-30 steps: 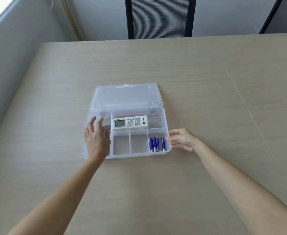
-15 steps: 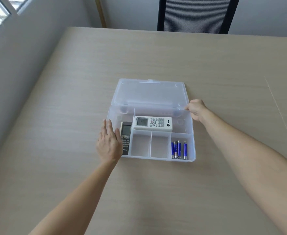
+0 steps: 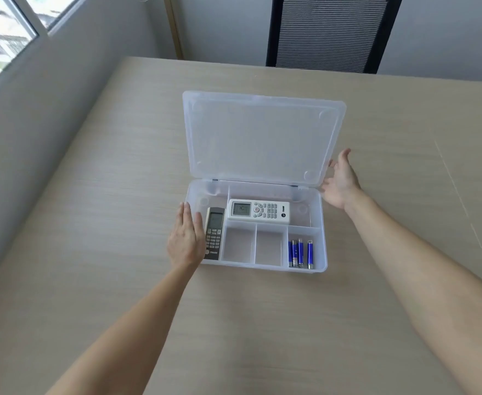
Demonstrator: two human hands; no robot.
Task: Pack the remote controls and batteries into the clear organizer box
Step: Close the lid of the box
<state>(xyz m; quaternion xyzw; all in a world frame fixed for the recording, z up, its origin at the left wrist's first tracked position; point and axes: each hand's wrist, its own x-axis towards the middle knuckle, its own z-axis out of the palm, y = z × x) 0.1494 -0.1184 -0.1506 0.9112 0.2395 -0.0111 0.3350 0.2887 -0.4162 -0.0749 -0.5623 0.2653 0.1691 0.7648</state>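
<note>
The clear organizer box (image 3: 322,243) sits mid-table with its lid (image 3: 262,138) raised upright. A white remote (image 3: 258,210) lies in the long back compartment. A dark grey remote (image 3: 214,233) lies in the left compartment. Several blue batteries (image 3: 301,253) lie in the front right compartment. My left hand (image 3: 185,238) rests flat against the box's left side, fingers together, holding nothing. My right hand (image 3: 341,181) is spread beside the lid's right edge, fingertips at or near the lid; I cannot tell if they touch.
The box stands on a pale wood-grain table (image 3: 120,195). A black mesh chair (image 3: 329,32) stands at the far edge. A grey wall (image 3: 48,95) runs along the left side, with a window (image 3: 3,29) at top left.
The lid has swung up from lying flat behind the box to standing upright. My right hand moved from the box's front right corner to the lid's right edge and has spread out.
</note>
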